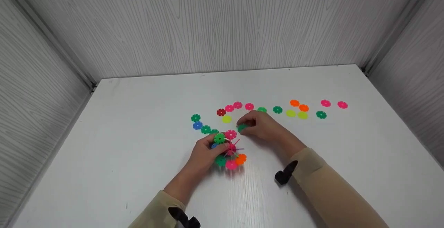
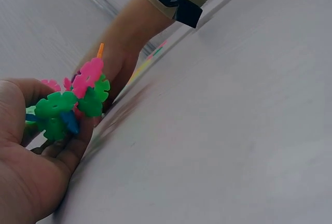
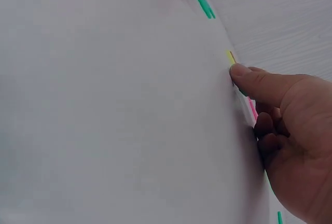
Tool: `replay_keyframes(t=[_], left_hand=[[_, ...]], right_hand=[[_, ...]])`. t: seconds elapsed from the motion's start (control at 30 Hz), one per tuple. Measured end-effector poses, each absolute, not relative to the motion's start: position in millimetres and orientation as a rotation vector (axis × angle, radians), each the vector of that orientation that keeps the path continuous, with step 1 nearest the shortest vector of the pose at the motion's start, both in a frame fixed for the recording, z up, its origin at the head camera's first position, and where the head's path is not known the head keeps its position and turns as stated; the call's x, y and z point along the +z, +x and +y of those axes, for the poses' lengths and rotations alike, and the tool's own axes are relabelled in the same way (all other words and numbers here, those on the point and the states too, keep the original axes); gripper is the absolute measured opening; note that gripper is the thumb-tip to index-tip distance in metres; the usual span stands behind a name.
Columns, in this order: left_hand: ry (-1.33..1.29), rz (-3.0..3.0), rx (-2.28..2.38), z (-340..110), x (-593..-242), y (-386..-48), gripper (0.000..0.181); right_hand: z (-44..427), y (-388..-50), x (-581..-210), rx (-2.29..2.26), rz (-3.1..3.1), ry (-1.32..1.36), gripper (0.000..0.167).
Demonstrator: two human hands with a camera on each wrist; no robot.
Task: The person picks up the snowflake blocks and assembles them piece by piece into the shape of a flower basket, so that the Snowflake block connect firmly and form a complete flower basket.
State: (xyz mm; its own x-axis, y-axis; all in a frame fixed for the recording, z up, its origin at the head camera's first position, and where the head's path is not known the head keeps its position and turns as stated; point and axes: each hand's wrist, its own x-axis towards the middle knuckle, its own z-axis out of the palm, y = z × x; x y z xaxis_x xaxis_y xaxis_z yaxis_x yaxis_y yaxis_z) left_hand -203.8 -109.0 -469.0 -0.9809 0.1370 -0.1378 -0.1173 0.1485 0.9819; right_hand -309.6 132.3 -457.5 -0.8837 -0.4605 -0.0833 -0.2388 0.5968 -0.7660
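In the head view my left hand [image 1: 204, 153] grips a cluster of joined notched discs [image 1: 231, 164] in pink, green, blue and orange, raised over the table. Thumb and fingers hold its left side; in the left wrist view green discs [image 2: 56, 105] lie against the fingers of that hand [image 2: 36, 156]. Up and to the right of the cluster, my right hand [image 1: 265, 127] pinches a single green disc [image 1: 241, 128] between thumb and fingers. The right wrist view shows this hand [image 3: 295, 115] low at the table surface, the disc mostly hidden by the thumb.
Beyond the hands, loose discs lie on the white table [image 1: 138, 124]: a dark red one [image 1: 221, 112], a yellow one [image 1: 226, 119], several pink, green and orange ones toward the right. A blue disc [image 1: 197, 125] lies among green ones at left. Wood-grained panels [image 1: 194, 27] enclose the table.
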Motion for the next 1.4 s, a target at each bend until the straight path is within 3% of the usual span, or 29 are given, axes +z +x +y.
replay_keyframes(t=[0.27,0.53,0.87,1.4], left_hand=[[-0.105,2.249,1.889,-106.2,-467.5,-203.8,0.046],[-0.135,2.249,1.869,-107.4,-465.2,-202.8,0.055],[0.031,2.177,1.941,-110.2,-467.7,-203.4,0.049],[-0.015,2.221,1.924,-108.5,-469.3,-204.1,0.047]], right_hand=[[144.5,-285.1,-458.3,-1.396,2.514,-0.529,0.02],[139.7,-263.1,-449.4,-1.648,2.366,-0.575,0.032],[128.5,-255.2,-446.9,-1.745,2.251,-0.73,0.031],[127.4,-250.6,-441.0,-1.712,2.386,-0.83,0.018]])
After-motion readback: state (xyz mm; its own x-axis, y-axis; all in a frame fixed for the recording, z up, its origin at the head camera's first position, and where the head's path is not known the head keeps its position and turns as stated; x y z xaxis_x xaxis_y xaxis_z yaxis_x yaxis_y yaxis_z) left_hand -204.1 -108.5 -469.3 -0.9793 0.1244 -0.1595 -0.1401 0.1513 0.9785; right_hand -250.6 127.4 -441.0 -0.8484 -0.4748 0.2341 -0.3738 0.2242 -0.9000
